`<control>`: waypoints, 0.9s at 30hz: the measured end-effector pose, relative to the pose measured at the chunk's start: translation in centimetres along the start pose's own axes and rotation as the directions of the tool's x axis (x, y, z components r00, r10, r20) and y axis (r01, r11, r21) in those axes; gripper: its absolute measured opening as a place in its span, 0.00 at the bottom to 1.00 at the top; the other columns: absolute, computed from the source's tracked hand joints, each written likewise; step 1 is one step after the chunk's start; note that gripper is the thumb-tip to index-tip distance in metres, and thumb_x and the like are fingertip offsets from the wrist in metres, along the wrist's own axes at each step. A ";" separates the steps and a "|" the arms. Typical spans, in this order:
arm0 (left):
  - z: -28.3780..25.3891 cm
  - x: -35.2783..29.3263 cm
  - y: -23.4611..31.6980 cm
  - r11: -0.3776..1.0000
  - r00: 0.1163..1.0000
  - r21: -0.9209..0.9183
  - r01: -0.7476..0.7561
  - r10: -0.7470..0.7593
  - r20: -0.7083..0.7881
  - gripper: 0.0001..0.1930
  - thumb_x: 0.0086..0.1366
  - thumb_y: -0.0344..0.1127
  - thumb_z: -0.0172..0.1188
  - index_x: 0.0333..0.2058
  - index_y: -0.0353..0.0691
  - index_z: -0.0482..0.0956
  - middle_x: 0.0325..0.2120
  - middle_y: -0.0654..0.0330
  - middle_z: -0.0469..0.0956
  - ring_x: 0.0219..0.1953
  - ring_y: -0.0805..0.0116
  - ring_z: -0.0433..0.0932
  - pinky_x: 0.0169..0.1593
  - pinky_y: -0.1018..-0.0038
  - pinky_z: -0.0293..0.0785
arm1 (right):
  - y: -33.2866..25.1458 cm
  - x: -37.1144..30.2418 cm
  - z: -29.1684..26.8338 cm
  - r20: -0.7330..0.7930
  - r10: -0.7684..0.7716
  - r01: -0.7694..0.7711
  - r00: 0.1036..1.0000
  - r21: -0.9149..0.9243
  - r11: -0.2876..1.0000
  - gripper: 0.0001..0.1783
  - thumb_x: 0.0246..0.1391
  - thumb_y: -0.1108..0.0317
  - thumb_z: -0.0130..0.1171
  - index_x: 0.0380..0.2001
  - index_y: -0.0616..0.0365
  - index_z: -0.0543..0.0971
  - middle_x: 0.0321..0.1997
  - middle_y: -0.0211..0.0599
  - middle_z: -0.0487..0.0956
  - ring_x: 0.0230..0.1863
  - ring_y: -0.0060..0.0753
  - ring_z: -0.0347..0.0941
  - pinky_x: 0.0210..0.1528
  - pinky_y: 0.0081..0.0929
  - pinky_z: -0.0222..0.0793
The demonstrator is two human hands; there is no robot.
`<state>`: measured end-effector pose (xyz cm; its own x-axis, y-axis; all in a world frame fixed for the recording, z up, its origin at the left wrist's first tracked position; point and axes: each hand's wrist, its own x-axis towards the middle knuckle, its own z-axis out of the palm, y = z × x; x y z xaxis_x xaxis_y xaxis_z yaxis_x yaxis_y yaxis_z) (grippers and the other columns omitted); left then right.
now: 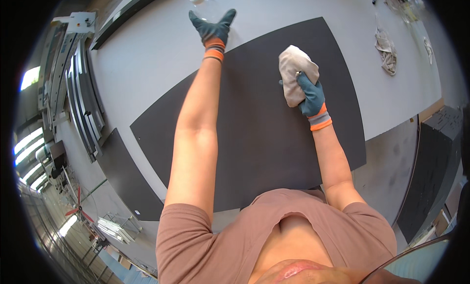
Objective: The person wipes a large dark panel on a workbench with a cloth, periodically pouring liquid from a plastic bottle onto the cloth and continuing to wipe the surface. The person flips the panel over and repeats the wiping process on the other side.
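Note:
My left hand (213, 28), in a dark teal work glove with an orange cuff, is stretched to the far side of the table. Its thumb and fingers are spread wide in a V at a clear bottle (205, 9) with a white cap; whether they touch it is hard to tell. A bunched beige cloth (293, 66) is gripped in my right hand (312, 94), which wears a matching glove. That cloth is over the right part of a large flat dark grey panel (259, 122). The panel lies on the light grey table (127, 73), right in front of me.
Another crumpled cloth (386, 51) lies at the table's far right, near clear plastic items (409, 9). A long dark bar (122, 19) runs along the far left. A second dark panel (126, 171) is at left, and a dark stack (433, 166) stands at right.

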<state>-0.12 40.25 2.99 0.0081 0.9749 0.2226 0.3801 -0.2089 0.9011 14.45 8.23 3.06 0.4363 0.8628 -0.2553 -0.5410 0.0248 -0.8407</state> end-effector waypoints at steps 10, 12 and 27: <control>-6.0 -6.0 7.4 0.963 0.740 -0.142 0.228 -0.077 0.668 0.31 0.69 0.45 0.75 0.62 0.33 0.76 0.51 0.55 0.83 0.52 0.67 0.82 0.55 0.68 0.81 | -1.3 2.0 -1.6 0.030 0.170 -0.172 0.985 0.086 0.981 0.40 0.77 0.35 0.50 0.73 0.59 0.71 0.66 0.35 0.79 0.65 0.29 0.77 0.66 0.30 0.76; -8.4 -10.9 10.9 0.924 0.531 -0.019 0.381 -0.202 0.823 0.25 0.70 0.44 0.73 0.57 0.33 0.81 0.46 0.58 0.85 0.49 0.71 0.83 0.52 0.69 0.82 | -1.0 2.3 -1.7 0.062 0.128 -0.137 0.990 0.157 0.978 0.39 0.79 0.37 0.47 0.72 0.60 0.72 0.66 0.36 0.80 0.65 0.29 0.78 0.66 0.30 0.76; -12.8 -18.9 12.2 0.370 -0.150 0.378 0.849 -0.518 0.842 0.16 0.78 0.42 0.65 0.47 0.32 0.86 0.34 0.59 0.88 0.32 0.74 0.87 0.36 0.75 0.86 | 1.4 0.4 -5.6 0.267 0.146 -0.140 0.953 -0.041 0.989 0.33 0.84 0.47 0.39 0.68 0.66 0.75 0.63 0.39 0.82 0.62 0.28 0.79 0.68 0.30 0.74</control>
<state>-7.45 18.35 14.50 0.5812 0.0270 -0.8133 0.4972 0.7794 0.3812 17.91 5.84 -0.85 0.1446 0.9602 -0.2390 -0.5666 -0.1176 -0.8155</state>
